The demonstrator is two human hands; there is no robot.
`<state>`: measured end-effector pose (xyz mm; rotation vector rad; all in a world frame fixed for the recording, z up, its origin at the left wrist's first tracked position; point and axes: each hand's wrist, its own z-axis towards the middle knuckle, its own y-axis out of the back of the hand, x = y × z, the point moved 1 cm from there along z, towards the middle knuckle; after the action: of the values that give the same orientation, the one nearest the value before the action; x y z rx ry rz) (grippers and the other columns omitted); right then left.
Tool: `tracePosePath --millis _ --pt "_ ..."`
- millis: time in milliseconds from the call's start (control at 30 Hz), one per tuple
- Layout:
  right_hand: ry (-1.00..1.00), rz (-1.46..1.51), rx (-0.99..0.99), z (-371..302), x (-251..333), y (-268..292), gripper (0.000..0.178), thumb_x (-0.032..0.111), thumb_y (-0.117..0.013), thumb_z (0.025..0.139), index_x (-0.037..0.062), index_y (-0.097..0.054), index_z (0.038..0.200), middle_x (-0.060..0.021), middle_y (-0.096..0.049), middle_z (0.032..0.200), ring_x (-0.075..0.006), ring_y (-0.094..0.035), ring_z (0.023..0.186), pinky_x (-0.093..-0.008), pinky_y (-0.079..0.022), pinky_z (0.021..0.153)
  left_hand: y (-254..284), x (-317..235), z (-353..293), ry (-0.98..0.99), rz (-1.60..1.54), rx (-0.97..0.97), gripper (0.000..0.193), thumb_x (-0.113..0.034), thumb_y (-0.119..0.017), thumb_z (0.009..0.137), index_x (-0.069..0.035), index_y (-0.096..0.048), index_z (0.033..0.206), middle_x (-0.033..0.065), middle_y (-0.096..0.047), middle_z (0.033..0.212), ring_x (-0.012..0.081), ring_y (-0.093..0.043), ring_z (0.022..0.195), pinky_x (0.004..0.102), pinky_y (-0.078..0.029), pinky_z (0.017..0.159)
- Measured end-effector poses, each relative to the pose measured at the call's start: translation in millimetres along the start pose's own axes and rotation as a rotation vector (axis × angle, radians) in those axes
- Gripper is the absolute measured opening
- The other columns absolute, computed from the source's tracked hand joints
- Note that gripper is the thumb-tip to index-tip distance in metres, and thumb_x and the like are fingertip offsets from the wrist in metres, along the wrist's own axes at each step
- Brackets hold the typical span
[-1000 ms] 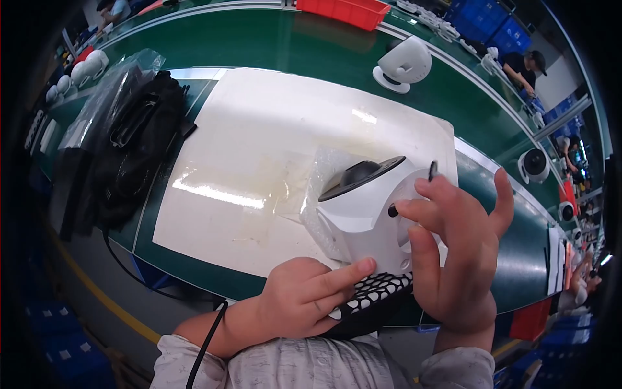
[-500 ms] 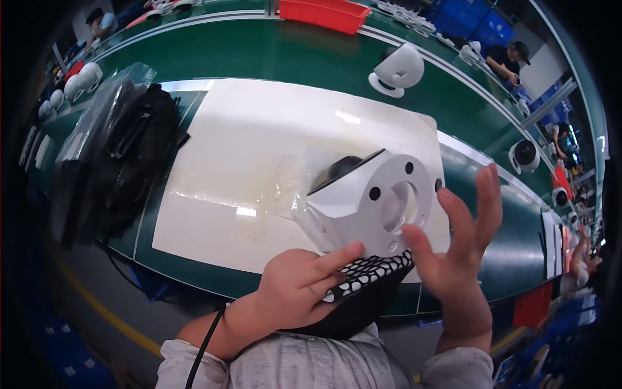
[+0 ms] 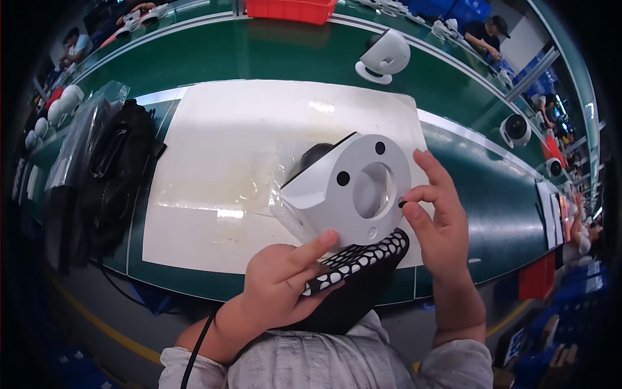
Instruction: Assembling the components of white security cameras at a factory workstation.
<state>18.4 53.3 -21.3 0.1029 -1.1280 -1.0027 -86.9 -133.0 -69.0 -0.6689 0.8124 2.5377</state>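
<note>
A white device (image 3: 304, 194) with a dark rounded front lies tilted over the white board, its ring-shaped base turned up toward me. Two round black pads (image 3: 343, 178) sit on that base, and a bare round recess (image 3: 372, 232) shows near its lower edge. My left hand (image 3: 278, 279) is closed on a black sheet with white round spots (image 3: 350, 262), while its index finger touches the base's lower edge. Between thumb and index finger, my right hand (image 3: 440, 227) pinches a small black pad (image 3: 402, 202) at the right side of the base.
Clear plastic film (image 3: 278, 201) lies under the device on the white board (image 3: 214, 142). Black bags (image 3: 120, 168) lie to the left. Another white device (image 3: 385, 57) stands on the green bench beyond, near a red bin (image 3: 291, 10). Co-workers sit farther off.
My right thumb and index finger have come together on the black pad, which was on a raised fingertip before. The view has shifted slightly; my left hand keeps its hold.
</note>
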Motion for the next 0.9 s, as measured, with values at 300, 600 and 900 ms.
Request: tracePosePath --millis 300,600,900 --pt "0.294 -0.858 0.168 -22 17 5 0.05 0.039 -0.042 0.085 -0.0038 -0.051 0.109 -0.0185 -0.047 0.118 -0.0322 -0.038 0.114 -0.0414 -0.023 0.096 1 -1 1 0.02 -0.075 -0.01 0.02 -0.008 -0.072 0.056 0.0 -0.057 0.065 0.0172 -0.054 0.11 0.0188 -0.054 0.054 0.0272 -0.042 0.048" --pt "0.09 0.377 0.014 -52 -6 7 0.039 0.008 -0.071 0.067 0.0007 -0.051 0.1 -0.0113 -0.057 0.09 -0.0205 -0.054 0.081 -0.0299 -0.042 0.073 11 0 -4 0.11 -0.29 -0.039 0.018 -0.008 -0.071 0.062 0.003 -0.055 0.063 0.0238 -0.05 0.114 0.0219 -0.057 0.069 0.0286 -0.046 0.063" --pt "0.094 0.224 0.022 -52 -1 5 0.028 0.005 -0.069 0.068 0.0059 -0.05 0.089 -0.0079 -0.052 0.078 -0.0193 -0.048 0.075 -0.0294 -0.039 0.069 9 -2 -6 0.288 -0.371 -0.09 0.018 -0.008 -0.071 0.063 0.0 -0.058 0.074 0.0228 -0.05 0.114 0.0215 -0.054 0.073 0.0272 -0.045 0.061"
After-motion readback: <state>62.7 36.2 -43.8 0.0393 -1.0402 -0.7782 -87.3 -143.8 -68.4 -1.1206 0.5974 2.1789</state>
